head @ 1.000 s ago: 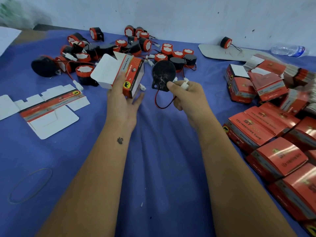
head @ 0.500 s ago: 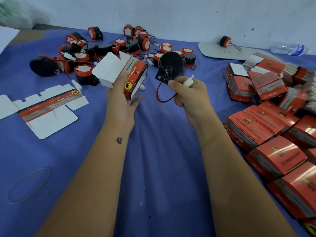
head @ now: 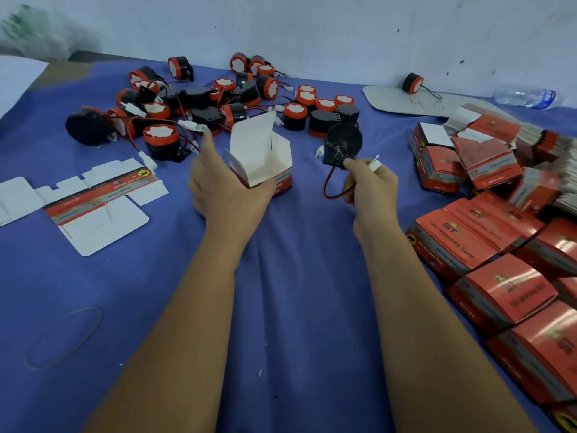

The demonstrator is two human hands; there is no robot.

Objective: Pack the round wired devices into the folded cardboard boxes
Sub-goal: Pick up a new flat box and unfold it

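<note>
Cardboard box [head: 260,157] gripped open-topped, round device [head: 342,144] pinched beside it, apart.

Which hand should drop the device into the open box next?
Right. The right hand already grips the round black device beside the open box, whose mouth faces up; the left hand is busy holding that box.

Blue table cloth [head: 296,307], black and red-orange round devices [head: 160,142], red boxes [head: 505,295] with white insides

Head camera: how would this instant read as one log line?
left hand: holds open box | right hand: holds round device | device not yet in box
</note>
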